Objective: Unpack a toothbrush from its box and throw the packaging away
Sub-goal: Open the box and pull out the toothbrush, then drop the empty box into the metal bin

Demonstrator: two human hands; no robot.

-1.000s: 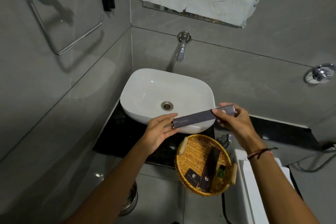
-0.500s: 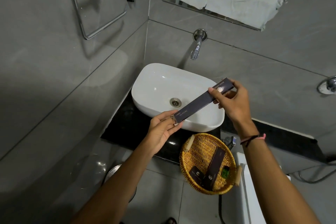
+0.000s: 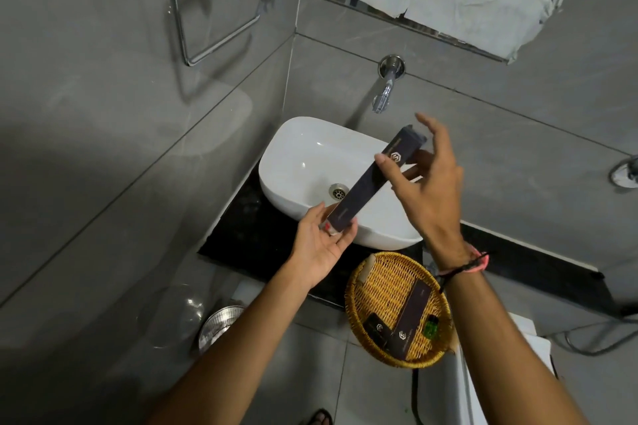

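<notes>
A long dark toothbrush box (image 3: 371, 185) with a small logo is held tilted over the white sink (image 3: 303, 162). My left hand (image 3: 319, 245) grips its lower end between thumb and fingers. My right hand (image 3: 426, 183) holds the upper end, thumb across the front, index finger lifted off near the top flap. The flap at the top end looks slightly raised. No toothbrush is visible.
A wicker basket (image 3: 366, 300) on the black counter (image 3: 248, 238) holds a second long dark box (image 3: 411, 317), a small dark box and a green bottle. A metal bin (image 3: 217, 324) stands on the floor below left. A wall tap (image 3: 383, 90) juts over the sink.
The box has tipped from nearly level to steeply slanted, its right end raised. My right hand has shifted up to that end and spread its fingers. The camera view swung left and down.
</notes>
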